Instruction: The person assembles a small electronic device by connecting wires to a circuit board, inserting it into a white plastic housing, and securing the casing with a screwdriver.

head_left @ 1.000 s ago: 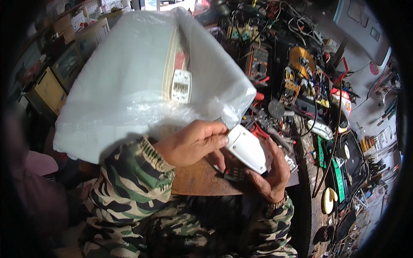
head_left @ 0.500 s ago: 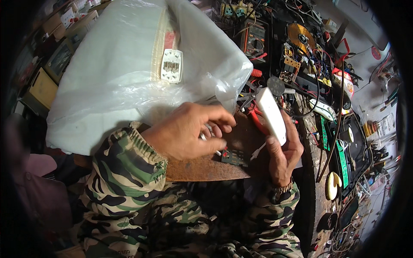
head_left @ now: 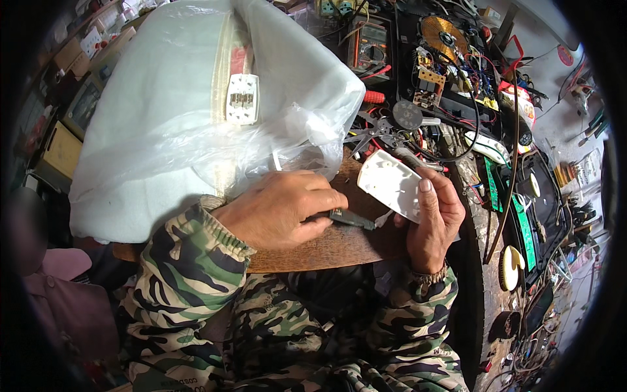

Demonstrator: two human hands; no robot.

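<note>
My left hand [head_left: 281, 210] is closed, pinching one end of a small dark circuit board [head_left: 353, 219] just above the wooden bench top [head_left: 326, 253]. A short white piece [head_left: 384, 218], perhaps a lead, shows at the board's far end. Between thumb and fingers, my right hand [head_left: 436, 219] grips a white plastic shell [head_left: 390, 185], tilted with its ribbed inner side facing up. The two held parts are close together, the shell above and to the right. A similar white casing with metal contacts [head_left: 242, 99] lies on the plastic-wrapped bundle beyond my left hand.
The large plastic-wrapped pale bundle [head_left: 150, 124] fills the far left. Pliers [head_left: 382, 132] and a red-handled tool [head_left: 373, 97] lie past the shell. A multimeter [head_left: 369, 47], a copper coil [head_left: 444, 34], wires and green circuit boards [head_left: 520, 228] crowd the right side.
My left hand has closed on the circuit board and lifted it slightly at one end. My right hand has turned the white shell from edge-on to inner side up.
</note>
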